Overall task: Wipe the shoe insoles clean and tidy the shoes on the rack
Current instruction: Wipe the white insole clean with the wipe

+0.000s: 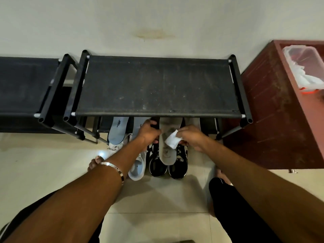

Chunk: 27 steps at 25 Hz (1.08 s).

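A grey insole [166, 153] with dark smudges leans over a pair of black sneakers [157, 165] at the foot of the black shoe rack [157, 86]. My left hand [149, 132] grips the insole's left edge. My right hand [191, 137] pinches a white wipe [172, 140] pressed against the insole's face. Left of these, a light blue insole [117, 132] leans on the rack above a white sneaker [114, 146], and a second white sneaker [138, 167] lies beside the black pair. Another blue insole [140, 125] is partly hidden behind my left hand.
A second black rack [26, 85] stands at the left. A red-brown cabinet [280, 106] at the right carries a clear plastic box [305, 67] of white wipes. My bare feet [96, 162] rest on the pale tiled floor [157, 199].
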Each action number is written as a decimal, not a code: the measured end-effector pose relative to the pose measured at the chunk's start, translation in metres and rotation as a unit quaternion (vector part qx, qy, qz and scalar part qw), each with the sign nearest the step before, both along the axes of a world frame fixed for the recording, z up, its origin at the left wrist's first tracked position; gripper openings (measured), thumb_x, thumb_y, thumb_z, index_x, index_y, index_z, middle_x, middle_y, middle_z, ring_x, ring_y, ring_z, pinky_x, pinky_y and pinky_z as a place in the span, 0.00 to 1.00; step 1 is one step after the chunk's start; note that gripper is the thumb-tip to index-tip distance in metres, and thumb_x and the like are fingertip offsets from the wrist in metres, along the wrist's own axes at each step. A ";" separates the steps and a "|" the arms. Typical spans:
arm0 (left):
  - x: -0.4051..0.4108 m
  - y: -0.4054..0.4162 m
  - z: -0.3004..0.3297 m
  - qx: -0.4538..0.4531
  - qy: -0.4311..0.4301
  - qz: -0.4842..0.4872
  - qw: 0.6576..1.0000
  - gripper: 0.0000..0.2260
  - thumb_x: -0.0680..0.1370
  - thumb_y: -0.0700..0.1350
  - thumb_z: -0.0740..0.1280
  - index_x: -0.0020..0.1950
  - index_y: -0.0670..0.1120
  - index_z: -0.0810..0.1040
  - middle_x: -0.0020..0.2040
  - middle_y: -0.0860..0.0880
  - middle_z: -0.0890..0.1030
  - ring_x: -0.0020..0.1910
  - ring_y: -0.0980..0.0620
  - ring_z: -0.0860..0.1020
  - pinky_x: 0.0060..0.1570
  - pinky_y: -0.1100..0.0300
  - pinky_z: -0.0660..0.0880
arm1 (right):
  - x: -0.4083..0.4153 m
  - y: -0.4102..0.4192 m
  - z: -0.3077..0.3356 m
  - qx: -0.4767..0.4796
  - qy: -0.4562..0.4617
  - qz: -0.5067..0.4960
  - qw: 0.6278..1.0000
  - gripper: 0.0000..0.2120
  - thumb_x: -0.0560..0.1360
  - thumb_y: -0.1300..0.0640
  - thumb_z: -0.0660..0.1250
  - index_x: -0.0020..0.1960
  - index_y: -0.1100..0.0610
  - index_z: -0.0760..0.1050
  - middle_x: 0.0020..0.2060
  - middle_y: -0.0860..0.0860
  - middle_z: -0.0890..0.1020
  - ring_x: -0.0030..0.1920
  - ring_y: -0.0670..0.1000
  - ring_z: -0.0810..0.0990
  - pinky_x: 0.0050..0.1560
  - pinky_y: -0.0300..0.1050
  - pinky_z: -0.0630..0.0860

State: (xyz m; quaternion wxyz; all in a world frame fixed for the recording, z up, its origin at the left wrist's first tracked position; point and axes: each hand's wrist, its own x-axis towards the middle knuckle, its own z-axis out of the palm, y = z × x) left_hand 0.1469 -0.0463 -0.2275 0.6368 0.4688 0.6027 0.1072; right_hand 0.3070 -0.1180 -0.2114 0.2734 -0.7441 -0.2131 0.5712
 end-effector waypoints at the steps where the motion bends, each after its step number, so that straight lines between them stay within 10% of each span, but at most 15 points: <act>1: -0.005 -0.006 0.006 -0.002 0.007 -0.014 1.000 0.16 0.78 0.38 0.69 0.62 0.46 0.69 0.43 0.45 0.77 0.33 0.51 0.75 0.29 0.60 0.74 | -0.004 -0.008 0.004 -0.005 0.004 0.002 1.000 0.05 0.74 0.67 0.65 0.44 0.61 0.79 0.38 0.57 0.79 0.34 0.50 0.78 0.34 0.41 0.74; 11: -0.045 -0.074 0.065 0.017 0.028 -0.058 0.998 0.03 0.81 0.43 0.66 0.52 0.44 0.76 0.40 0.47 0.78 0.34 0.52 0.77 0.25 0.64 0.73 | -0.042 -0.084 0.071 0.022 0.055 0.014 0.998 0.09 0.75 0.68 0.65 0.39 0.60 0.78 0.35 0.54 0.79 0.38 0.48 0.78 0.34 0.37 0.75; 15: -0.060 -0.095 0.084 0.017 0.030 -0.059 0.998 0.08 0.80 0.46 0.68 0.43 0.45 0.76 0.43 0.43 0.83 0.41 0.46 0.82 0.40 0.54 0.81 | -0.059 -0.107 0.095 0.035 0.079 0.022 0.996 0.07 0.75 0.68 0.64 0.42 0.61 0.79 0.36 0.53 0.81 0.38 0.47 0.79 0.36 0.37 0.75; 27: -0.063 -0.076 0.143 -0.024 -0.135 0.070 0.988 0.17 0.80 0.56 0.64 0.57 0.46 0.83 0.50 0.46 0.86 0.48 0.48 0.84 0.46 0.54 0.79 | -0.055 -0.088 0.140 0.126 0.126 0.032 0.983 0.08 0.76 0.66 0.65 0.50 0.63 0.83 0.48 0.57 0.86 0.49 0.51 0.82 0.53 0.48 0.79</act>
